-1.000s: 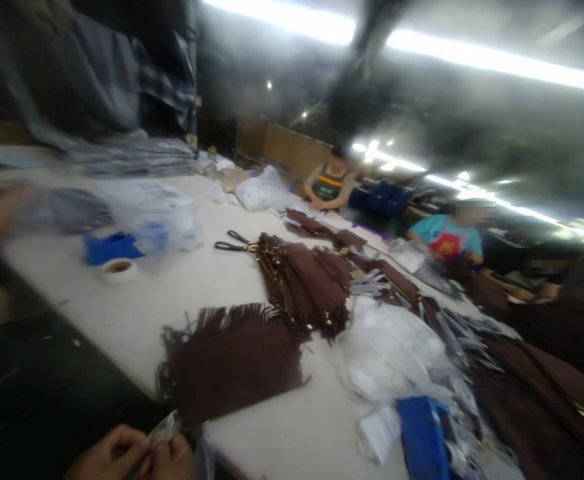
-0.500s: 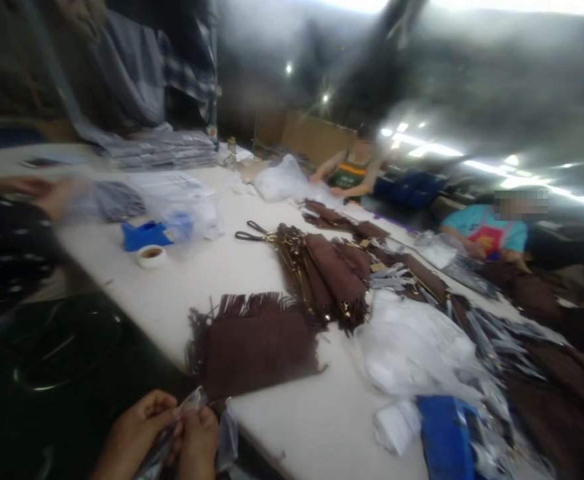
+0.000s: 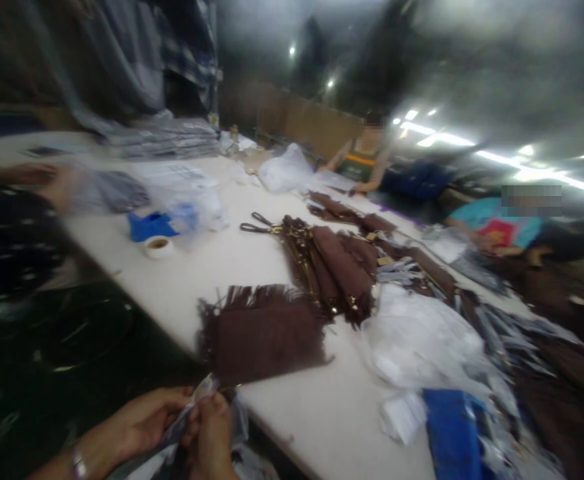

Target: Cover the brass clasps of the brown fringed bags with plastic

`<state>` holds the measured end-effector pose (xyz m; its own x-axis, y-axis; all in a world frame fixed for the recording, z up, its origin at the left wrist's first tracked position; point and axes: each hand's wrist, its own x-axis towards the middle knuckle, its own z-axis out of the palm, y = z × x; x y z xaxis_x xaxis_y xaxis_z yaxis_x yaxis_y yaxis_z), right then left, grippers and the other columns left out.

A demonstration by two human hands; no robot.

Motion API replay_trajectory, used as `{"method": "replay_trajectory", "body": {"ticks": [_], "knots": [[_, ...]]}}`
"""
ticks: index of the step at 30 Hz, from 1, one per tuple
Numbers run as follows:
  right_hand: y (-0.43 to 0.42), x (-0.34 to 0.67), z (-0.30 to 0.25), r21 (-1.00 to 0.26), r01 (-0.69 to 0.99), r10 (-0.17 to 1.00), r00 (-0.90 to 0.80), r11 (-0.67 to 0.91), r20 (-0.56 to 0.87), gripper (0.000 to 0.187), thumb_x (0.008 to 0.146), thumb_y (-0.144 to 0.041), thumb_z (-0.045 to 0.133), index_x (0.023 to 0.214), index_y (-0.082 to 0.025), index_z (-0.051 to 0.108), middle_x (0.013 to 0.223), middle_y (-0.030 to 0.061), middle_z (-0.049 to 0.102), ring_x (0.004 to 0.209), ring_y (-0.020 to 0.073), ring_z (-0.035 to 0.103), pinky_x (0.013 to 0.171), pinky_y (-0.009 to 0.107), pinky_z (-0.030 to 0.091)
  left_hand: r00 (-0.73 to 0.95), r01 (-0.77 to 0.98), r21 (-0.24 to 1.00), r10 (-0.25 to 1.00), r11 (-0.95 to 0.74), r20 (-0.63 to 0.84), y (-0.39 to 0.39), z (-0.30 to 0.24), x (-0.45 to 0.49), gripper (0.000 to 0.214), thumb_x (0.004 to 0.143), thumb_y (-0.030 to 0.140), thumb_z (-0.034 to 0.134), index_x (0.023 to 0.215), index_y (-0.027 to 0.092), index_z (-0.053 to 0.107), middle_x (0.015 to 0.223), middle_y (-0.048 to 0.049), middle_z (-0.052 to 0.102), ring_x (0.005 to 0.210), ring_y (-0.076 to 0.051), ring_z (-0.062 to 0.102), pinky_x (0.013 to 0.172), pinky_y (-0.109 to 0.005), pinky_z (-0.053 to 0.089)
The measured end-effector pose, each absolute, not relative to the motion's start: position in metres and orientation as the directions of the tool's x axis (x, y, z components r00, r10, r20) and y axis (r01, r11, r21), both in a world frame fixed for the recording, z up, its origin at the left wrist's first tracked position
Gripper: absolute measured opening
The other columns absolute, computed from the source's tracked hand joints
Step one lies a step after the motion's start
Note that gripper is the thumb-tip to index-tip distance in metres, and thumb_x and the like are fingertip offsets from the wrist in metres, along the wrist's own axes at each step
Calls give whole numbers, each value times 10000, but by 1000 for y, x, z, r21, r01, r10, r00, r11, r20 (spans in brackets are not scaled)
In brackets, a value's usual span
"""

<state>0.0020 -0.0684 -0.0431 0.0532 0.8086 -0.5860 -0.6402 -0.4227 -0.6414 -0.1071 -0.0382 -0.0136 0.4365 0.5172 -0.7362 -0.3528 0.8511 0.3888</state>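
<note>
Both my hands are low at the frame's bottom, just off the near edge of the white table (image 3: 182, 280). My left hand (image 3: 147, 420) and my right hand (image 3: 215, 433) are closed in a pinch on a small clear plastic bag (image 3: 199, 397) held between them. Just beyond my fingers a brown fringed suede bag (image 3: 265, 330) lies flat on the table. The picture is blurred by motion.
A pile of brown fringed bags with gold chains (image 3: 332, 263) lies mid-table, white plastic bags (image 3: 422, 340) and a blue pack (image 3: 452, 433) to the right. A tape roll (image 3: 158, 245) and blue item (image 3: 147, 225) sit left. Other people work at the left (image 3: 17, 227) and far side (image 3: 365, 160).
The view has tilted down and my hands have come further up into the frame. They still pinch the clear plastic bag, now near the fringed bag's edge.
</note>
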Motion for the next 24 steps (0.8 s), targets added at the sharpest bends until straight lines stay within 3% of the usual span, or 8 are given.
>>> {"method": "replay_trajectory", "body": {"ticks": [4,11,15,18,21,24], "knots": [[-73,14,-25,-576,-642,776,-48,-506,-628,450,576,-514,786,695,-204,482,492,-109,439,355,20,279,348,144,215,546,-369,357,511,858,-664,-38,-7,-112,205,618,89,774,797,76,675,699,-84,695,630,-191,669,674,-290,535],[-75,15,-19,-531,-627,753,-141,-571,-643,403,645,-445,799,772,-191,512,577,-101,457,418,16,304,398,143,236,317,-410,479,614,776,-723,-47,-17,-118,295,573,82,807,819,94,643,679,-63,679,569,-179,652,593,-284,506],[-76,15,-11,-527,-629,756,-152,-571,-637,400,658,-433,805,785,-185,517,584,-100,459,427,15,310,403,140,242,303,-421,532,667,735,-681,-52,-15,-119,326,636,245,833,850,81,649,718,-87,688,612,-180,663,598,-265,505],[-78,13,-11,-559,-602,764,-135,-569,-631,394,688,-465,776,798,-188,518,562,-105,457,406,14,294,393,137,229,354,-407,576,704,709,-615,-55,-7,-116,394,756,458,739,820,77,663,690,-108,688,582,-187,656,572,-273,503],[-81,11,-15,-599,-563,765,-96,-570,-637,405,688,-507,751,787,-196,510,505,-114,442,373,19,268,371,137,206,434,-296,661,714,689,-550,-56,4,-110,511,802,575,638,705,74,666,630,-140,683,529,-208,647,523,-287,489],[-80,10,-18,-615,-555,771,-77,-560,-633,431,646,-519,772,772,-195,517,470,-119,430,354,22,265,357,138,201,410,-166,741,729,651,-548,-52,9,-104,539,763,606,657,589,96,638,564,-131,662,481,-199,617,462,-262,433]]}}
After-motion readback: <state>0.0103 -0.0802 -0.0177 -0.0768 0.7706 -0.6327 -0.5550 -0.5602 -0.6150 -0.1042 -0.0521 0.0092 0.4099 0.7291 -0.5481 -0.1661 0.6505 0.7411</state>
